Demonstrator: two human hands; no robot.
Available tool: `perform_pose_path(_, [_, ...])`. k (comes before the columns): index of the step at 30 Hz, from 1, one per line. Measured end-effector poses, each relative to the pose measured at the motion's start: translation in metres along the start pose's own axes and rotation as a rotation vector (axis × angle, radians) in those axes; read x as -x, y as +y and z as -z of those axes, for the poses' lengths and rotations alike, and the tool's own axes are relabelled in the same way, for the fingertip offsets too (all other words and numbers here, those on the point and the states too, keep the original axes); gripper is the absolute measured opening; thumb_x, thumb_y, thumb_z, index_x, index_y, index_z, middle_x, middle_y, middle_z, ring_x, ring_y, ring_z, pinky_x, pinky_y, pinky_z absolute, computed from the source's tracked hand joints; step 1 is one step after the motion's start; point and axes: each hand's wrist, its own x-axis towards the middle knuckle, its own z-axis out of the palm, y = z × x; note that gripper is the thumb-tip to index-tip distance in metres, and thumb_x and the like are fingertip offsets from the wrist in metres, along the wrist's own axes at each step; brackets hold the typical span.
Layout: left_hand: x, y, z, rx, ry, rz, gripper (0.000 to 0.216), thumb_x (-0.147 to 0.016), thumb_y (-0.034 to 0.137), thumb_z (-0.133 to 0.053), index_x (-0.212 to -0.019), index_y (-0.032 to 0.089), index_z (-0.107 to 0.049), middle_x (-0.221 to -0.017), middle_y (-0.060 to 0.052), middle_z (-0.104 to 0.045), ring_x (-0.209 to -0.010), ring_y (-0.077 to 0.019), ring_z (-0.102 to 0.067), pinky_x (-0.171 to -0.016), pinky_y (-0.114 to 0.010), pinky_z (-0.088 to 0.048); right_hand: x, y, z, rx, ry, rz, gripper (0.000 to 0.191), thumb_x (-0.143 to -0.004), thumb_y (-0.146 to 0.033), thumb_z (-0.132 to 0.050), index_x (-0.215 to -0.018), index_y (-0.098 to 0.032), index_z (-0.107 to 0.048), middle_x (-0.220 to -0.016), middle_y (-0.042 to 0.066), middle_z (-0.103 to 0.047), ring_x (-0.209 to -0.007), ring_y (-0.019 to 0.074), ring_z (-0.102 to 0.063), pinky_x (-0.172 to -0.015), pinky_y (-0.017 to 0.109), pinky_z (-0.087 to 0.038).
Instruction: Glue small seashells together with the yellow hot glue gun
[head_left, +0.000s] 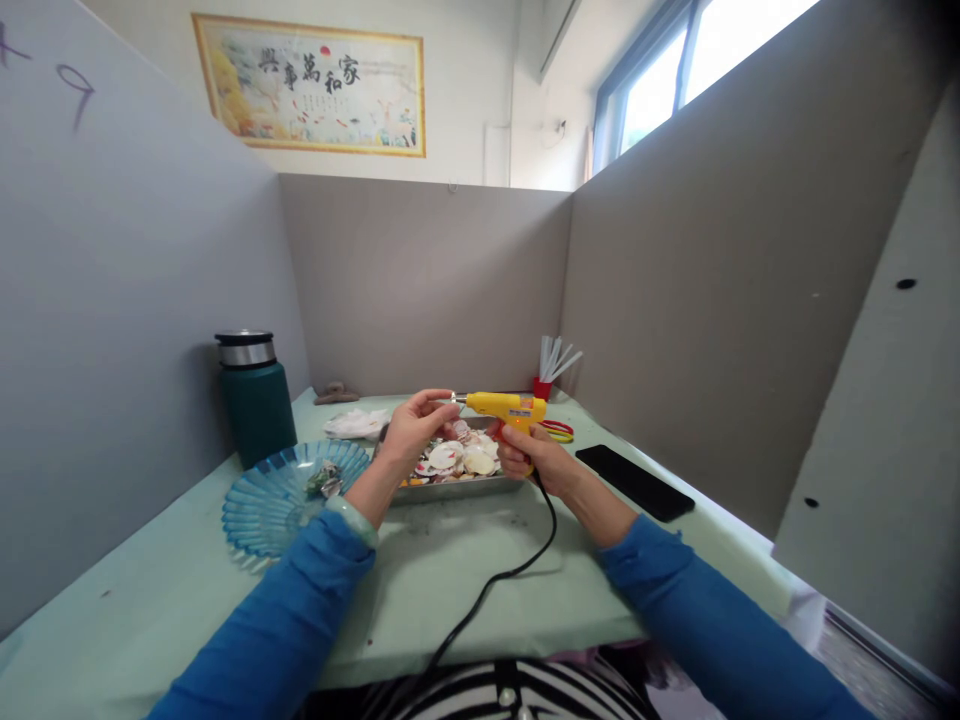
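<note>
My right hand (525, 455) grips the handle of a yellow glue gun (504, 406), whose nozzle points left. My left hand (416, 425) is pinched right at the nozzle tip, holding something too small to make out. Both hands hover over a metal tray (457, 488) filled with several seashells (461, 458). The gun's black cord (491, 585) runs down toward me across the table.
A blue glass plate (281, 500) with a few small pieces lies left of the tray. Behind it stands a dark green flask (255, 395). A red cup of glue sticks (546, 375), coloured rubber bands (559, 431) and a black phone (636, 482) sit to the right. Grey partitions enclose the table.
</note>
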Motion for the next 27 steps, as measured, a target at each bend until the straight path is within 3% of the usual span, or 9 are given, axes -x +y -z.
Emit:
perform_pose_path(14, [-0.0025,-0.0028,0.0045,-0.068,0.027,-0.003,0.044,-0.063,0.04,-0.075,-0.097,0.014,-0.063,-0.059,0.002,-0.06,-0.048,-0.0084,-0.055,-0.052,-0.022,-0.047,-0.002,-0.0009,-0.0019,0.14,0.092,0.047,0.032,-0.079,-0.042,-0.065,-0.094,-0.016,-0.056,-0.052,-0.01,-0.031,-0.044,0.0045,-0.028,-0.042,0.019,-0.027])
perform_pose_path(27, [-0.0017,-0.0019,0.0026,-0.06,0.021,-0.011,0.045,-0.065,0.04,-0.073,-0.1,0.014,-0.062,-0.067,0.001,-0.06,-0.05,-0.0079,-0.055,-0.054,-0.024,-0.05,-0.0035,0.0004,-0.0028,0.087,0.085,0.04,0.033,-0.078,-0.044,-0.066,-0.094,-0.016,-0.056,-0.053,-0.01,-0.031,-0.043,0.004,-0.026,-0.042,0.019,-0.025])
